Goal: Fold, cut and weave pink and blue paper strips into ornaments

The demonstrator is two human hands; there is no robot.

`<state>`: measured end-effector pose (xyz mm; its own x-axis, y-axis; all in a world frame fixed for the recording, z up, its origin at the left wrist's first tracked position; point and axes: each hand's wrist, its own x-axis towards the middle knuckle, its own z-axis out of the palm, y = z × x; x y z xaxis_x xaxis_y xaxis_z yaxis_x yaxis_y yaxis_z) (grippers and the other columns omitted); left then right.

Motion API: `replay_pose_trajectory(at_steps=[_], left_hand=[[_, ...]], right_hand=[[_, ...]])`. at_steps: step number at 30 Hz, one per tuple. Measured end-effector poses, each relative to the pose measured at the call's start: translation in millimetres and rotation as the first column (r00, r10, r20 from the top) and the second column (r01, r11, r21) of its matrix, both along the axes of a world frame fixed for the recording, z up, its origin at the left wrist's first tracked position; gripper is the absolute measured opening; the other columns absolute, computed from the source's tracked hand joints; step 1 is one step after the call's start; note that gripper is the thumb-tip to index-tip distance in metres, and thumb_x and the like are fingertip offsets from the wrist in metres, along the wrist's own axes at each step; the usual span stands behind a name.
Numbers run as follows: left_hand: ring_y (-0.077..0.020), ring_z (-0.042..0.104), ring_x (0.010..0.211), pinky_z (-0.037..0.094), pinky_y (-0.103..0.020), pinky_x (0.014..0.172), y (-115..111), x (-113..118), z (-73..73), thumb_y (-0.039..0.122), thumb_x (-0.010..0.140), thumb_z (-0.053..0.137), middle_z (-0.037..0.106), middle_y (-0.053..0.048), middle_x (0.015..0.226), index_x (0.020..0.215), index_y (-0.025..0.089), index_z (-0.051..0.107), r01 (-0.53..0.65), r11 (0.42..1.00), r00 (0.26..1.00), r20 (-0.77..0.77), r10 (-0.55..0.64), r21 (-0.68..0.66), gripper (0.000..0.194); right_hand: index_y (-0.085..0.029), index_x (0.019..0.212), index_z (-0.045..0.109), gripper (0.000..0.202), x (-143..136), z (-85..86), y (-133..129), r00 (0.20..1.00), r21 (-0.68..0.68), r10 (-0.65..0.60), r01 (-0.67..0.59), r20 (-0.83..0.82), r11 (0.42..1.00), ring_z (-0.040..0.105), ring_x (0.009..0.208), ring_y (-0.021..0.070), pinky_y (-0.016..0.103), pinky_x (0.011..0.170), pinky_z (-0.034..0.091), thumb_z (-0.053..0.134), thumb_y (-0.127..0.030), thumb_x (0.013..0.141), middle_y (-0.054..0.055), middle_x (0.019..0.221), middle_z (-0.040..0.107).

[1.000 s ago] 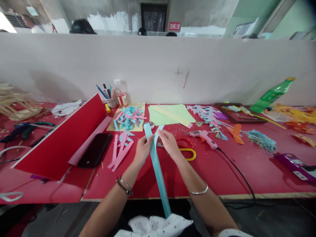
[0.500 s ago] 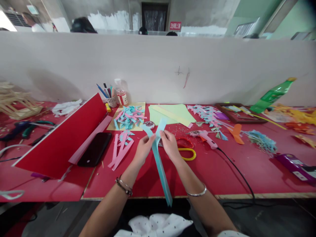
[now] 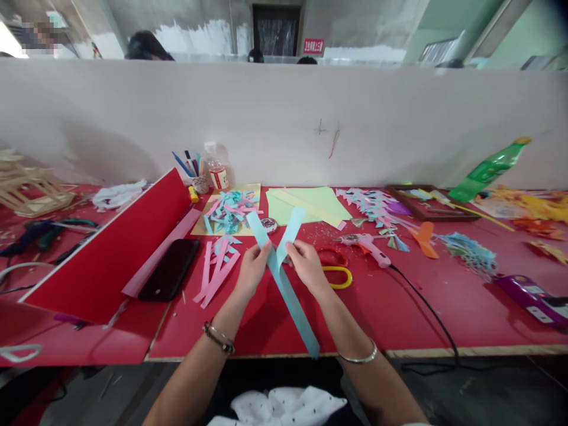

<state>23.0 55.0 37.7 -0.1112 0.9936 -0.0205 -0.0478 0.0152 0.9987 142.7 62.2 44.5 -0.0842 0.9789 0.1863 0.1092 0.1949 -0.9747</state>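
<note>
A long light-blue paper strip (image 3: 296, 305) is held up in the middle, its upper part parted into a Y with two spread ends. My left hand (image 3: 254, 265) pinches the left branch between thumb and fingers. On the right branch, my right hand (image 3: 306, 260) is closed the same way. The joined lower end hangs down toward the table's front edge. Just beyond my right hand lie scissors (image 3: 337, 277) with yellow and red handles, their blades hidden. Pink paper strips (image 3: 217, 272) lie left of my left hand, below a pile of blue and pink paper pieces (image 3: 233, 210).
A pink glue gun (image 3: 366, 245) with a black cord lies to the right. Pale green sheets (image 3: 306, 204) are at the back. On the left are a black phone (image 3: 171, 269) and a leaning red board (image 3: 119, 254). A green bottle (image 3: 490, 170) tilts at the far right.
The two upper ends of the blue strip have spread wider apart, and my hands have moved slightly apart. The hanging lower end has swung a little to the right.
</note>
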Motion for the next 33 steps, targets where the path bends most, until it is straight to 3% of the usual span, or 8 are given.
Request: replay_pose_trajectory(at_steps=[2,4,7,11,17,22,25,33], left_hand=[[-0.0103,0.047,0.052,0.038,-0.021,0.052,-2,2,-0.1,0.048,0.07,0.052,0.056,-0.001,0.058,0.069,0.013,0.059,0.115,0.993,0.992,0.049,-0.113,-0.032,0.036],[-0.0107,0.047,0.054,0.038,-0.021,0.054,-4,4,-0.9,0.046,0.07,0.053,0.057,-0.001,0.061,0.071,0.013,0.061,0.135,0.991,0.99,0.041,-0.134,-0.016,0.034],[-0.01,0.043,0.052,0.034,-0.02,0.05,-4,5,-1.9,0.044,0.07,0.053,0.053,0.001,0.057,0.067,0.013,0.06,0.043,0.996,0.997,-0.074,-0.037,0.077,0.033],[-0.0089,0.039,0.05,0.029,-0.019,0.047,-4,4,-0.4,0.042,0.072,0.05,0.047,0.003,0.053,0.063,0.013,0.057,0.018,0.988,0.982,-0.188,0.011,0.151,0.031],[-0.0069,0.032,0.045,0.023,-0.019,0.042,-3,-1,-1.2,0.042,0.074,0.048,0.038,0.005,0.048,0.058,0.015,0.05,-0.076,0.985,0.976,-0.192,0.105,0.154,0.032],[-0.009,0.043,0.052,0.034,-0.02,0.051,-3,2,-5.2,0.048,0.069,0.052,0.048,0.002,0.054,0.059,0.014,0.053,0.045,0.999,0.999,0.006,-0.045,0.017,0.035],[-0.0086,0.041,0.05,0.033,-0.02,0.049,-5,5,-6.7,0.048,0.068,0.053,0.049,0.002,0.053,0.061,0.014,0.056,0.075,0.997,0.997,-0.021,-0.074,0.013,0.035],[-0.0058,0.029,0.044,0.02,-0.019,0.041,-5,0,-5.4,0.046,0.071,0.051,0.035,0.006,0.047,0.054,0.015,0.047,-0.042,0.992,0.982,-0.179,0.062,0.117,0.036]], right_hand=[[-0.02,0.055,0.037,0.031,0,-0.7,1,0.997,-0.01,-0.022,0.021,-0.071,1.0,0.034,0.042,0.0082,0.021,0.043,0.028,0.043,-0.04,0.077,-0.006,0.045,0.037],[-0.02,0.055,0.036,0.032,0,-0.2,1,0.994,-0.017,-0.044,0.042,-0.103,0.999,0.033,0.042,0.0078,0.021,0.043,0.027,0.042,-0.041,0.077,-0.006,0.046,0.036],[-0.02,0.054,0.035,0.033,0,1.3,-1,0.999,-0.007,0.001,-0.002,-0.041,1.0,0.034,0.044,0.0083,0.022,0.045,0.027,0.043,-0.043,0.077,-0.006,0.047,0.036],[-0.019,0.055,0.039,0.031,0,2.2,-5,0.994,-0.016,0.084,-0.083,0.073,0.996,0.037,0.048,0.0093,0.022,0.046,0.028,0.044,-0.041,0.076,-0.005,0.049,0.037],[-0.019,0.055,0.036,0.031,1,0.0,-6,0.996,-0.004,0.039,-0.038,0.076,0.999,0.034,0.046,0.0089,0.021,0.045,0.026,0.042,-0.039,0.078,-0.005,0.047,0.034],[-0.019,0.058,0.039,0.03,2,-3.5,-2,1.0,-0.003,-0.021,0.021,-0.015,1.0,0.034,0.045,0.0086,0.021,0.045,0.028,0.042,-0.041,0.078,-0.006,0.049,0.036],[-0.019,0.059,0.038,0.03,1,-1.5,-3,0.999,0.005,-0.026,0.026,-0.047,1.0,0.033,0.046,0.0088,0.021,0.045,0.028,0.041,-0.042,0.078,-0.005,0.05,0.036],[-0.019,0.054,0.033,0.031,-4,2.3,-15,0.964,0.111,-0.031,0.001,0.263,0.994,0.031,0.045,0.0086,0.022,0.044,0.021,0.04,-0.036,0.079,-0.005,0.047,0.031]])
